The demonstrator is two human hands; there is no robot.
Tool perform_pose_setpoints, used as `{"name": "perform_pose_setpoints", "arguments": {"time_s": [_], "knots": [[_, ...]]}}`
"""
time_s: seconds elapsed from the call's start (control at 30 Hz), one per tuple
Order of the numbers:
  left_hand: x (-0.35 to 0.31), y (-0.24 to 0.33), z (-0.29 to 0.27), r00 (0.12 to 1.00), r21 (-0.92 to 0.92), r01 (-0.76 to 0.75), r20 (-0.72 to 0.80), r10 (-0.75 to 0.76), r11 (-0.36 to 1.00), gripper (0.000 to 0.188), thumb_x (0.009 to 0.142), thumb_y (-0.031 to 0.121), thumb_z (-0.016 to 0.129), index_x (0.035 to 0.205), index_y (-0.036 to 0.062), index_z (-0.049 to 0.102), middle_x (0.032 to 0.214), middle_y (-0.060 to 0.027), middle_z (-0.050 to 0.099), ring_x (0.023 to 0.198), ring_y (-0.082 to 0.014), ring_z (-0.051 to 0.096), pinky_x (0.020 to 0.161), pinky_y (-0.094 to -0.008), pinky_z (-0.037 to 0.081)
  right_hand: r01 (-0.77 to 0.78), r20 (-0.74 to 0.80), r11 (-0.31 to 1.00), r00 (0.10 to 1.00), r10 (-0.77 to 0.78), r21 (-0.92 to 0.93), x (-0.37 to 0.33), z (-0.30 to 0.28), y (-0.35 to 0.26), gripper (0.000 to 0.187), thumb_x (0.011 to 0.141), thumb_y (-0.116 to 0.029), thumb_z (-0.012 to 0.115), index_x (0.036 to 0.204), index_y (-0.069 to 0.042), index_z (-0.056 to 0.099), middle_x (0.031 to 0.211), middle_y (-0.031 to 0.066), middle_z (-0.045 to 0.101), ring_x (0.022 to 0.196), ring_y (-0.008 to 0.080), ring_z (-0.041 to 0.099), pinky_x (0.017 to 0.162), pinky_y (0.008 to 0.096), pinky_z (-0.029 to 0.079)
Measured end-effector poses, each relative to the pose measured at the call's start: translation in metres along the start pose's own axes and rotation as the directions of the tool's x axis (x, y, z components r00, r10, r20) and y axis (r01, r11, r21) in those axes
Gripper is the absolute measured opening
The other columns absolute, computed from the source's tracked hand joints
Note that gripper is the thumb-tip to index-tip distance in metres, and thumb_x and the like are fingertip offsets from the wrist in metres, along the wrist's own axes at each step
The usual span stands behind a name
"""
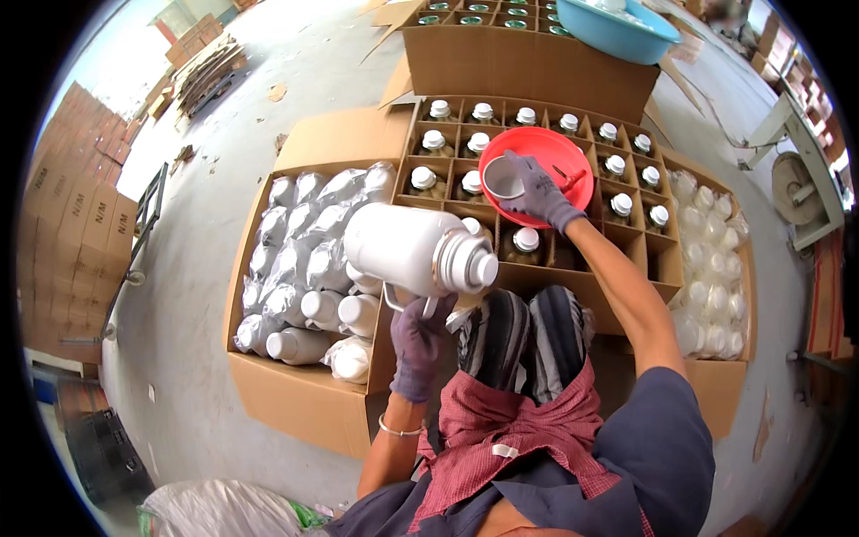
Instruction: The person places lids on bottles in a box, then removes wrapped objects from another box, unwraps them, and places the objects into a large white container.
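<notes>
My left hand (419, 345), in a grey-purple glove, grips the handle of a large white thermos flask (403, 246). The flask lies tilted on its side in the air, its stepped white cap (479, 268) pointing right. Farther off, my gloved right hand (541, 195) reaches over a red plastic basin (573, 204). Its fingers close on the rim of a white cup (503, 179) at the basin's left side. Beside the hand, a small red-handled tool (573, 182) rests in the basin. Under the basin stands a divided carton (573, 279) of white-capped bottles (526, 240).
An open carton (295, 403) of plastic-wrapped white flasks (300, 347) stands at left. At right is a carton (723, 394) with wrapped translucent pieces (716, 277). Behind, a light-blue tub (617, 34) sits on another divided carton (528, 76). Stacked boxes (76, 224) line the far left.
</notes>
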State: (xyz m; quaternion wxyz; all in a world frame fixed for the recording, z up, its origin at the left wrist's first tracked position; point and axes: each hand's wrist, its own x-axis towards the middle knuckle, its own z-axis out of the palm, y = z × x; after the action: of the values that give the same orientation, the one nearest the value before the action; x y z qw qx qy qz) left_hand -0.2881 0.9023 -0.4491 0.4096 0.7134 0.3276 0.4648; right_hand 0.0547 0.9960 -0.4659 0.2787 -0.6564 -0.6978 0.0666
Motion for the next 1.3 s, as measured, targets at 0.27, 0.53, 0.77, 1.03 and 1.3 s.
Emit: {"name": "perform_pose_setpoints", "arguments": {"time_s": [0.27, 0.53, 0.77, 1.03, 1.3], "knots": [[0.009, 0.028, 0.043, 0.975, 0.183, -0.075, -0.194, 0.11, 0.98, 0.016, 0.093, 0.001, 0.05, 0.099, -0.0063, 0.062, 0.103, -0.0201, 0.062, 0.098, -0.0264, 0.063, 0.085, -0.037, 0.053, 0.346, -0.141, 0.93, 0.922, -0.361, -0.121, -0.095, -0.08, -0.16, 0.093, 0.064, -0.036, 0.079, 0.141, -0.007, 0.036, 0.125, 0.0161, 0.047, 0.117, 0.0333, 0.046, 0.104, 0.0503, 0.032], [-0.022, 0.03, 0.056, 0.96, 0.35, -0.143, -0.177, 0.215, 0.926, 0.031, 0.086, 0.007, 0.062, 0.116, 0.0056, 0.055, 0.107, -0.0115, 0.057, 0.103, -0.0235, 0.055, 0.081, -0.0337, 0.051, -0.006, 0.001, 0.35, 1.0, 0.015, 0.937, -0.14, -0.066, -0.133, 0.043, 0.089, -0.026, 0.062, 0.123, -0.001, 0.052, 0.109, 0.0099, 0.063, 0.1, 0.0204, 0.061, 0.091, 0.034, 0.048], [0.025, 0.089, 0.043, 0.809, -0.332, -0.254, 0.442, 0.387, 0.909, 0.017, 0.079, 0.003, 0.068, 0.094, 0.0033, 0.06, 0.111, -0.016, 0.063, 0.093, -0.0268, 0.066, 0.078, -0.0341, 0.054, -0.498, 0.395, -0.149, 0.808, -0.437, 0.854, -0.158, -0.01, -0.089, 0.032, 0.098, -0.017, 0.045, 0.126, -0.003, 0.053, 0.103, 0.0071, 0.067, 0.095, 0.0173, 0.063, 0.091, 0.0319, 0.047], [-0.043, 0.044, 0.051, 0.6, 0.17, -0.752, 0.576, 0.555, 0.637, 0.033, 0.07, 0.007, 0.064, 0.103, 0.0063, 0.066, 0.111, -0.0151, 0.06, 0.105, -0.0356, 0.059, 0.085, -0.0457, 0.051, -0.624, 0.696, 0.48, 0.717, 0.039, 0.616, -0.189, -0.115, -0.074, 0.06, 0.085, -0.035, 0.069, 0.129, 0.002, 0.051, 0.116, 0.0096, 0.059, 0.102, 0.0139, 0.057, 0.079, 0.027, 0.05], [-0.037, 0.043, -0.01, 0.767, 0.306, -0.419, 0.623, 0.153, 0.855, 0.044, 0.082, 0.0, 0.054, 0.125, -0.0001, 0.054, 0.117, -0.021, 0.059, 0.11, -0.0367, 0.057, 0.096, -0.0419, 0.045, -0.488, 0.279, 0.281, 0.788, 0.549, 0.826, -0.29, -0.11, -0.04, 0.024, 0.092, -0.019, 0.061, 0.111, -0.004, 0.062, 0.093, 0.0031, 0.064, 0.074, 0.0088, 0.06, 0.063, 0.0236, 0.053]]}}
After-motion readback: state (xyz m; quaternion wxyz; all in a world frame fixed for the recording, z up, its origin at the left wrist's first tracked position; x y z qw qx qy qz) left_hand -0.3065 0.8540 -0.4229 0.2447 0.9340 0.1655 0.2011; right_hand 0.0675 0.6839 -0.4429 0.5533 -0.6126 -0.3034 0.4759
